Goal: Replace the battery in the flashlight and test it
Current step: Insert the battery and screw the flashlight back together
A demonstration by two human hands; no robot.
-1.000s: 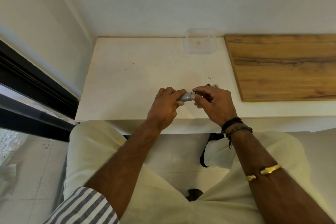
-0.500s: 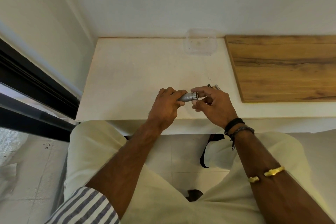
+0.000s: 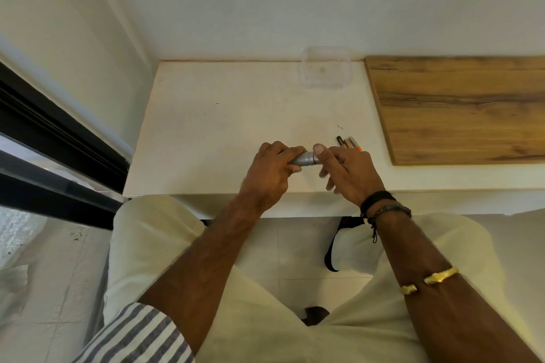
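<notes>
A small silver flashlight (image 3: 303, 158) lies sideways in my left hand (image 3: 271, 168), which is wrapped around its body just above the white table (image 3: 206, 132). My right hand (image 3: 349, 169) sits at the flashlight's right end, thumb pressed on the tip and the other fingers spread loosely below. Batteries (image 3: 349, 143), black and orange, lie on the table just beyond my right hand, partly hidden by it.
A clear plastic container (image 3: 326, 71) stands at the back of the table by the wall. A wooden board (image 3: 460, 106) covers the right side. The wall and a dark window frame (image 3: 59, 138) close off the left. My knees are below the table's front edge.
My right hand has loosened from pinching the flashlight's end; its fingers have spread and only the thumb stays on the tip. The batteries behind it show more. My left hand holds steady.
</notes>
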